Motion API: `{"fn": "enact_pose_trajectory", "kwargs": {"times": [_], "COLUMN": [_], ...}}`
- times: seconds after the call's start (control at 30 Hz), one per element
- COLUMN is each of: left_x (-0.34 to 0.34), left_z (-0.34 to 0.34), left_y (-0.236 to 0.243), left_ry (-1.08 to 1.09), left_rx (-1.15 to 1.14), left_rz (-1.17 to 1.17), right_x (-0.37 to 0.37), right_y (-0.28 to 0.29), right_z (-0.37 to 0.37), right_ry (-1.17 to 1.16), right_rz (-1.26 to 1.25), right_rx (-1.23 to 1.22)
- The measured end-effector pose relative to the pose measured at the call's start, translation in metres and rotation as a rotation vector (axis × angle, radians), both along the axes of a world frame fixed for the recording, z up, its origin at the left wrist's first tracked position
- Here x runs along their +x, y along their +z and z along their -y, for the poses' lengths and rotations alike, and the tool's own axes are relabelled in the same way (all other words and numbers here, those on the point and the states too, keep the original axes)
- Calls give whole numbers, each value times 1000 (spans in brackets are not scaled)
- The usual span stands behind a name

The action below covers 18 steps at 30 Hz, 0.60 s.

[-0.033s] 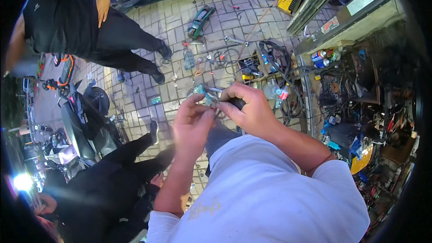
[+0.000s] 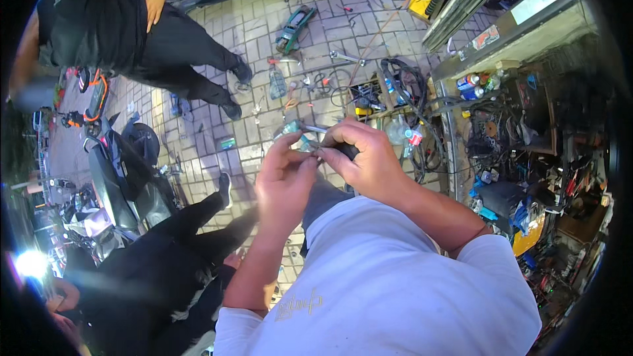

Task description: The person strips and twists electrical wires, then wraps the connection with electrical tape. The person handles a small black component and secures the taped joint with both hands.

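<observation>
My left hand [image 2: 283, 175] and my right hand [image 2: 366, 158] meet in front of me, their fingertips nearly touching. Both thumbs and forefingers are pinched at the same spot, around something small and dark that I cannot make out. Just beyond the fingertips is a teal-green object [image 2: 291, 129], partly covered by my hands, its kind unclear. A silver metal tool [image 2: 316, 129] shows beside it, also partly hidden by my right hand.
On the paving lie a green tool [image 2: 295, 29], a wrench [image 2: 346, 58] and coiled black cables [image 2: 409, 79]. A toolbox [image 2: 366, 100] stands ahead. Two people in dark clothes are at my left, near a scooter [image 2: 125, 178]. Cluttered shelves [image 2: 514, 191] fill the right side.
My hands keep nearly the same pose, with only a slight shift at the fingertips. The surroundings look the same.
</observation>
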State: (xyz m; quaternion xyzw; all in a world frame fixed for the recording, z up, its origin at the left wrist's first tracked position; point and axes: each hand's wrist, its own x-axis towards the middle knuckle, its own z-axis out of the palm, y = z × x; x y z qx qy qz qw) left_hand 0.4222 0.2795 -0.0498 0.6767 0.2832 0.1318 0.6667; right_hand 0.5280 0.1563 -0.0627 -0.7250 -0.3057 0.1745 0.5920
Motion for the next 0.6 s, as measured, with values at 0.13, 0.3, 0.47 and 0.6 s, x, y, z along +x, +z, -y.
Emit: {"fn": "enact_pose_trajectory", "kwargs": {"times": [0.13,0.3,0.47,0.6], "left_x": [0,-1,-4,1], "left_z": [-4,-9,-18,-25], "left_y": [-1,-2,-2,3], "left_ry": [2,-1,-43,-74], "left_rx": [121,-263,-338,-396], "left_rz": [-18,75,149,205], "right_x": [-4,3,9,7], "right_y": [0,1,-1,0], "right_z": [-3,2,8,10], "right_ry": [-7,-13,71,101], "right_rz": [142,88,7,-143], "right_rx": [-50,59,59,113]}}
